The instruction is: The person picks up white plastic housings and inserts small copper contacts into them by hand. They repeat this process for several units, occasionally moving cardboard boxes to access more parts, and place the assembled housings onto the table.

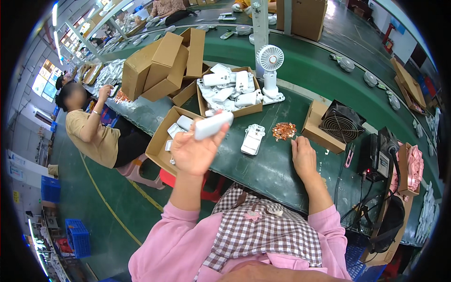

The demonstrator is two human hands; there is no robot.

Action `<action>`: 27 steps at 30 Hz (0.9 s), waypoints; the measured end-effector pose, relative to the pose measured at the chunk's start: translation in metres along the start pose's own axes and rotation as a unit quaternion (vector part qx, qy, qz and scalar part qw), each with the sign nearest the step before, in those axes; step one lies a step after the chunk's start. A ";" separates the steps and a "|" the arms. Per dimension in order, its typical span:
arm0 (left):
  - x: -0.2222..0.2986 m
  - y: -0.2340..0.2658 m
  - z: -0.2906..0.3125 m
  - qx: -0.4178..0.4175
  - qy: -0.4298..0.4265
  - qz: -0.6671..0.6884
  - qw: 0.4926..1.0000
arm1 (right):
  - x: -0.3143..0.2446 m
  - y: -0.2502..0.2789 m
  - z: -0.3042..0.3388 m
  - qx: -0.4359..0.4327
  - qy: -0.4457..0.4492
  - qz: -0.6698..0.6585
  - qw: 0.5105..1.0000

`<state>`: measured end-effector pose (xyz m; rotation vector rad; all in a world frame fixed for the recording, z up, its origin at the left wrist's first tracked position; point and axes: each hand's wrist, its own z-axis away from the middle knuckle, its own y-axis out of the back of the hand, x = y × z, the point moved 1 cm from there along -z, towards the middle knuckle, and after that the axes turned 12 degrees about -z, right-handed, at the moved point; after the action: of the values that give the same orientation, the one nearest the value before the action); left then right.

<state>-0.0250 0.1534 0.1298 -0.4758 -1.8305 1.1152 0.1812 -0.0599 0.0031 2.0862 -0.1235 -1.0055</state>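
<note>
My left hand (191,152) is raised over the near edge of the bench and grips a smooth white plastic casing (213,125). On the bench top rests my right hand (304,157), its fingers drawn together beside a pile of small copper-coloured parts (284,131). What those fingers hold, if anything, is hidden. Between my hands lies a white fan body part (252,140), flat on the bench. Behind it, a cardboard box (244,111) is heaped with white casings. Another open box (181,113), left of my raised hand, has a few white pieces inside.
A white handheld fan (270,66) stands upright behind the boxes. To the right are a black cooling fan (343,121) on a carton, a black power unit (376,157) with cables, and pink parts (414,164). A co-worker (89,122) sits at the left.
</note>
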 end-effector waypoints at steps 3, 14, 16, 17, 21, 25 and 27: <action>-0.033 0.022 0.004 0.034 0.066 0.052 0.996 | -0.002 0.007 0.006 0.015 0.004 -0.042 0.999; -0.106 0.016 0.022 -0.026 0.244 -0.167 0.955 | 0.018 0.030 0.039 0.011 -0.206 -0.206 0.957; -0.124 0.016 0.026 -0.031 0.286 -0.197 0.937 | 0.025 0.032 0.044 -0.011 -0.174 -0.143 0.974; -0.134 0.024 0.029 -0.042 0.329 -0.218 0.918 | 0.024 0.037 0.047 -0.010 -0.176 -0.140 0.974; -0.173 0.037 0.039 -0.072 0.409 -0.272 0.868 | 0.013 0.056 0.054 -0.044 -0.119 0.006 0.992; -0.206 0.047 0.024 -0.060 0.389 -0.280 0.876 | 0.014 0.060 0.060 -0.068 -0.112 0.032 0.991; -0.213 0.055 0.004 -0.055 0.358 -0.293 0.885 | 0.015 0.057 0.058 -0.077 -0.108 0.038 0.990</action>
<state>0.0731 0.0309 -0.0248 -0.3012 -1.2381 0.3378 0.1649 -0.1404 0.0125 1.8177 -0.2265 -1.1548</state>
